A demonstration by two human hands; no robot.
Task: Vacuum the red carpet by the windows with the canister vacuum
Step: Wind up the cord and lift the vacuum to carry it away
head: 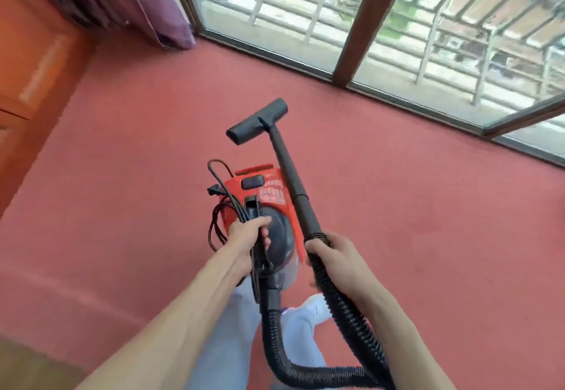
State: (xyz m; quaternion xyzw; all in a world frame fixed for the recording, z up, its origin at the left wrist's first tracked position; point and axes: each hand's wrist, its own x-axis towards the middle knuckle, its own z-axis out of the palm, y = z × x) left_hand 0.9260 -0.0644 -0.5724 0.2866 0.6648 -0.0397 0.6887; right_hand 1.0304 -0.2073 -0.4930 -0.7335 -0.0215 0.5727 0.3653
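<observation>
Most of the frame is flat, short-pile red carpet (122, 175), running up to tall brown-framed glass windows (275, 22) across the upper right. A purple fabric curtain (146, 1) hangs at upper left beside an orange wooden cabinet (36, 53).

At lower centre is the red and black plastic canister vacuum (269, 187). Its long axis runs up the frame, with the boxy red end away from the person and the rounded dark end nearest them. A ribbed black flexible hose (351, 313) leaves that near end, loops along the bottom edge and climbs to the right. It joins the smooth, straight black wand (290, 169), which slants up and left towards the windows. The wand ends in a black bar-shaped floor nozzle (256, 121) at mid-frame, set crosswise to it.

The left-hand grip (244, 236) is curled round the canister's black handle together with strands of thin black power cord (220, 194). The right-hand grip (333, 255) wraps round the joint of hose and wand.
</observation>
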